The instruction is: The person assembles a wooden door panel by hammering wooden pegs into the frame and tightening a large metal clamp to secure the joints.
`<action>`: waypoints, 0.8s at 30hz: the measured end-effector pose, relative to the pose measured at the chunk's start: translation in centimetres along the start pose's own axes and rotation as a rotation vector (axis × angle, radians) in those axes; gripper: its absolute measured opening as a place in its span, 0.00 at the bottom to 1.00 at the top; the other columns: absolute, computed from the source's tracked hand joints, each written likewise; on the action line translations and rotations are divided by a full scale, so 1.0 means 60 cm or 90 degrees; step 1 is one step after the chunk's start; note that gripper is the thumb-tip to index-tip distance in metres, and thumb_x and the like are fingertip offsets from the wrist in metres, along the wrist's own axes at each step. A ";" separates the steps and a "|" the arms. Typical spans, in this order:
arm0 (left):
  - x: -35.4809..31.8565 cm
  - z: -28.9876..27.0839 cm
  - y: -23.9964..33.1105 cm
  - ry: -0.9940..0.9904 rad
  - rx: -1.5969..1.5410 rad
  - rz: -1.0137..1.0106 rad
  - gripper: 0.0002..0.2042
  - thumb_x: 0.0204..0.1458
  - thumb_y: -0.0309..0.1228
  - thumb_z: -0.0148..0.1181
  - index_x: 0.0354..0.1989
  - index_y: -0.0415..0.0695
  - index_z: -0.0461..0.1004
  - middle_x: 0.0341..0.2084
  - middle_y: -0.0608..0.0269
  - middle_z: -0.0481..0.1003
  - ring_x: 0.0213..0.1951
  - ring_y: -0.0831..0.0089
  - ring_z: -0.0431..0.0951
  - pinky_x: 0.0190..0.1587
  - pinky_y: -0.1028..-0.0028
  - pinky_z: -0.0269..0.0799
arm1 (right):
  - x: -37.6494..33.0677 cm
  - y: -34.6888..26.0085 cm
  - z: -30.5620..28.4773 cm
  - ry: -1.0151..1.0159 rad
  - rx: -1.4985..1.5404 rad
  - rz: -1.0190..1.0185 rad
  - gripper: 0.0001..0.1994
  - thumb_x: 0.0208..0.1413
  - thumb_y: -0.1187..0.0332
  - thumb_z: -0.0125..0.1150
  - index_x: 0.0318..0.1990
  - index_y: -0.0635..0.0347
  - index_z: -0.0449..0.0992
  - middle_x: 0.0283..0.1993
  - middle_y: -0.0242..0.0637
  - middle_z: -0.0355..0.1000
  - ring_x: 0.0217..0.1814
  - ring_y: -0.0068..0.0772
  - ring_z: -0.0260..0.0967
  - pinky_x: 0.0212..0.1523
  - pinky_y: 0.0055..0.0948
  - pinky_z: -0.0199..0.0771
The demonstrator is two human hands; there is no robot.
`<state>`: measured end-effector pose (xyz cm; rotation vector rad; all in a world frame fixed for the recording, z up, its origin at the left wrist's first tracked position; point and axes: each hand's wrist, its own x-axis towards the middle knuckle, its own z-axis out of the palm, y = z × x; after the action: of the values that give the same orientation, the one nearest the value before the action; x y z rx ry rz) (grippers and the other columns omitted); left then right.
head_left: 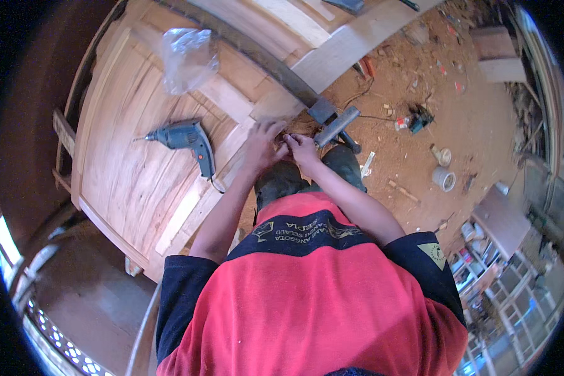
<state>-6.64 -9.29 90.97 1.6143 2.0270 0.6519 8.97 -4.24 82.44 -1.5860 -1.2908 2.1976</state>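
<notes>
Both hands meeting at the near edge of the pale plank door panel (138,163). Left hand (263,145) curled, fingertips pressed on the wood; right hand (302,149) just beside it, pinched on something too small to tell. Grey bar clamp (336,127) immediately right of the right hand, long axis slanting up-right. Smooth blue-grey electric drill (188,139) well left of the left hand, bit pointing left. Crinkled clear plastic bag (188,57) beyond. Sawdust-strewn floor (420,163) to the right.

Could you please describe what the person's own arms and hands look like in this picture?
Both forearms are bare; the left hand and right hand wear no gloves. Short dark navy sleeves belong to a red shirt, with a yellow diamond patch on the right sleeve.
</notes>
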 end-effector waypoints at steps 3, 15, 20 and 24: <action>0.036 -0.010 -0.017 0.033 0.063 0.024 0.37 0.39 0.40 0.69 0.61 0.48 0.64 0.60 0.55 0.64 0.62 0.52 0.63 0.64 0.53 0.57 | 0.004 -0.010 0.023 0.076 0.198 0.071 0.14 0.66 0.59 0.56 0.50 0.58 0.76 0.43 0.32 0.76 0.35 0.29 0.74 0.29 0.34 0.81; 0.089 0.051 -0.014 0.038 0.253 0.134 0.38 0.39 0.49 0.70 0.60 0.47 0.65 0.62 0.50 0.61 0.65 0.53 0.58 0.66 0.51 0.48 | 0.103 0.030 0.040 0.209 0.516 -0.100 0.14 0.62 0.60 0.62 0.51 0.55 0.78 0.48 0.29 0.77 0.45 0.27 0.73 0.44 0.31 0.72; 0.092 0.076 -0.018 0.071 0.282 0.088 0.36 0.40 0.47 0.70 0.58 0.49 0.66 0.62 0.50 0.61 0.66 0.52 0.57 0.66 0.49 0.45 | 0.123 0.028 0.052 0.238 0.551 -0.117 0.12 0.60 0.61 0.64 0.47 0.55 0.81 0.47 0.28 0.77 0.45 0.25 0.71 0.47 0.32 0.70; 0.091 0.083 -0.024 0.111 0.275 0.105 0.34 0.41 0.49 0.68 0.58 0.51 0.66 0.61 0.51 0.62 0.65 0.53 0.58 0.66 0.50 0.46 | 0.114 0.015 0.061 0.220 0.589 -0.101 0.14 0.60 0.59 0.64 0.50 0.54 0.78 0.46 0.28 0.77 0.44 0.25 0.71 0.45 0.30 0.70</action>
<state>-5.73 -3.83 85.81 2.0489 2.2947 0.4416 3.26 -3.06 77.26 -1.3017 -0.2028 1.8487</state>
